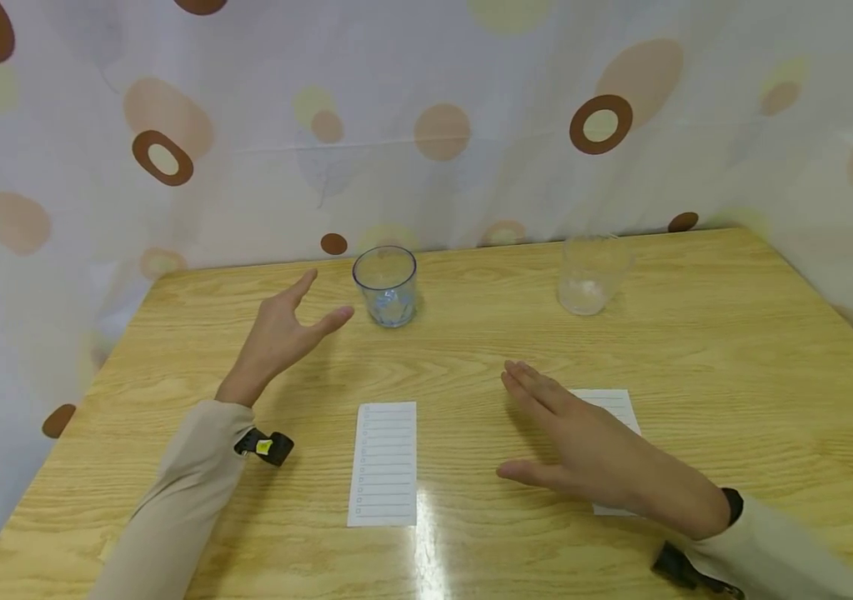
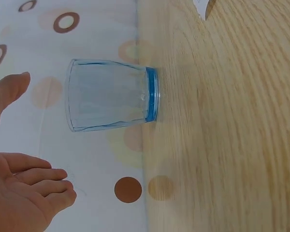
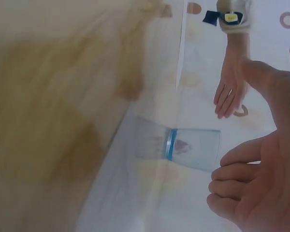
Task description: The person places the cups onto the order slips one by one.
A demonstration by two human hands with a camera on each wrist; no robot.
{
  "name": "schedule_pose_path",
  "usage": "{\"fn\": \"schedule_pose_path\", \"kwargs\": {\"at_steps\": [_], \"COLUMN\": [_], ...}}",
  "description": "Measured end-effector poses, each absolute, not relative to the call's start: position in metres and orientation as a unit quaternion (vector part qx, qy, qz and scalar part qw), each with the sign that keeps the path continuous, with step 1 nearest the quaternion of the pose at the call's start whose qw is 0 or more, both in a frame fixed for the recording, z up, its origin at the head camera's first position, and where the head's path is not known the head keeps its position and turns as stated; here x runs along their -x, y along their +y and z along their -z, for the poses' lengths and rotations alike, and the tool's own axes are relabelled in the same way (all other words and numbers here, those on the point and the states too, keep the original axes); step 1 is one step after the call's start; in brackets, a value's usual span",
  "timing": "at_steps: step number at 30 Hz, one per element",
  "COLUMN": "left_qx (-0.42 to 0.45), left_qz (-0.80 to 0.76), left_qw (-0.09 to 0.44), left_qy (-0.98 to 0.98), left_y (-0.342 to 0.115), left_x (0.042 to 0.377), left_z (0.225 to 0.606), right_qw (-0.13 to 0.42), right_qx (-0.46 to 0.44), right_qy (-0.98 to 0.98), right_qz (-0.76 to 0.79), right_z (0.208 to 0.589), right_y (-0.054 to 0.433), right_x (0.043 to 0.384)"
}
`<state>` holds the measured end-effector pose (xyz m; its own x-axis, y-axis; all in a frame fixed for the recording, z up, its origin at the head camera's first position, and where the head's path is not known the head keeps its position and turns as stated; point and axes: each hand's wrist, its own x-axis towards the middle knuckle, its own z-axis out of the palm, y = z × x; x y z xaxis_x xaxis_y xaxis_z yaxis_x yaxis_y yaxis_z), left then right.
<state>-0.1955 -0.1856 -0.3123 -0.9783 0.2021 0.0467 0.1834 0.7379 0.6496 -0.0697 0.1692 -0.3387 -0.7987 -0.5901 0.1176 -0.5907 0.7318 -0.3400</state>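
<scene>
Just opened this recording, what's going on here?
A person has both hands out over a wooden table, holding nothing. The left hand is open beside the blue-rimmed glass, with a gap between them. The right hand, fingers extended, partly hides one lined paper slip in the head view. Another lined slip lies between the hands. A clear glass stands farther back on the right. Both glasses are upright.

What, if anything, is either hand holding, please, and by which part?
Nothing is held: the left hand is open near the blue-rimmed glass; the right hand is open too.
</scene>
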Motion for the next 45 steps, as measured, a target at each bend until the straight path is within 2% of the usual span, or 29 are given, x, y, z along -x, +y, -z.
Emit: {"fn": "schedule_pose_path", "kwargs": {"at_steps": [9,16,24,28,38,45], "left_qx": [-0.106,-0.108,-0.095,-0.089,-0.085,-0.087], "left_qz": [-0.364,-0.367,-0.379,-0.384,-0.386,-0.406], "left_qw": [-0.002,-0.003,0.001,0.007,0.002,0.004], "left_qy": [0.926,0.924,0.921,0.919,0.919,0.91], "left_y": [-0.182,-0.177,-0.169,-0.166,-0.161,-0.157], "left_x": [0.202,0.208,0.214,0.216,0.223,0.226], "left_z": [0.319,0.322,0.326,0.329,0.329,0.33], "right_qw": [0.01,-0.003,-0.086,-0.107,-0.091,-0.102], "right_qx": [-0.34,-0.364,-0.352,-0.354,-0.382,-0.376], "right_qy": [-0.923,-0.916,-0.914,-0.914,-0.912,-0.914], "right_qz": [-0.181,-0.166,-0.18,-0.168,-0.119,-0.113], "right_z": [0.342,0.344,0.345,0.348,0.353,0.352], "right_y": [0.143,0.122,0.095,0.086,0.07,0.066], "right_x": [0.066,0.063,0.061,0.062,0.063,0.063]}}
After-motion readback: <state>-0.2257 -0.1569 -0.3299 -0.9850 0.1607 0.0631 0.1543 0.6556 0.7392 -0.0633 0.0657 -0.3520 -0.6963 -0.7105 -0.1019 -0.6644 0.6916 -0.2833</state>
